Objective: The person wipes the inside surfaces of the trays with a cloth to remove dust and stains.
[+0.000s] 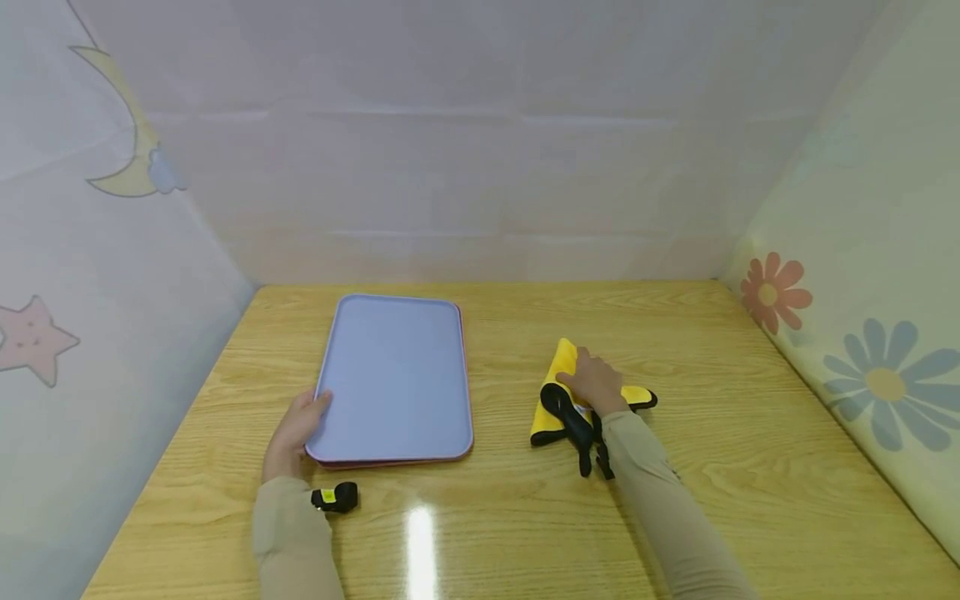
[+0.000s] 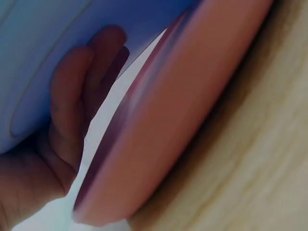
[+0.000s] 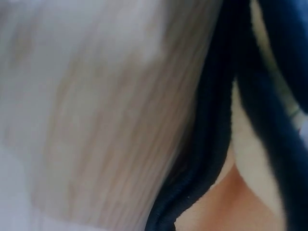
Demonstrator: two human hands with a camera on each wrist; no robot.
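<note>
A light blue tray (image 1: 397, 379) lies over a pink tray (image 1: 467, 350) on the left of the table. My left hand (image 1: 298, 425) grips the blue tray's left edge near the front corner, thumb on top. In the left wrist view, curled fingers (image 2: 72, 91) hold its underside, and a gap separates it from the pink tray (image 2: 178, 106) on that side. On the right, my right hand (image 1: 596, 382) grips a folded yellow fabric piece (image 1: 558, 367) with black trim and black straps (image 1: 573, 425). Its fingertips are partly hidden. The right wrist view shows black trim (image 3: 207, 125) close up.
A small black item with a yellow label (image 1: 341, 497) is beside the left sleeve, in front of the trays. The wooden table (image 1: 487, 525) meets a pale back wall (image 1: 480, 192). Printed side walls stand left (image 1: 112, 317) and right (image 1: 862, 275).
</note>
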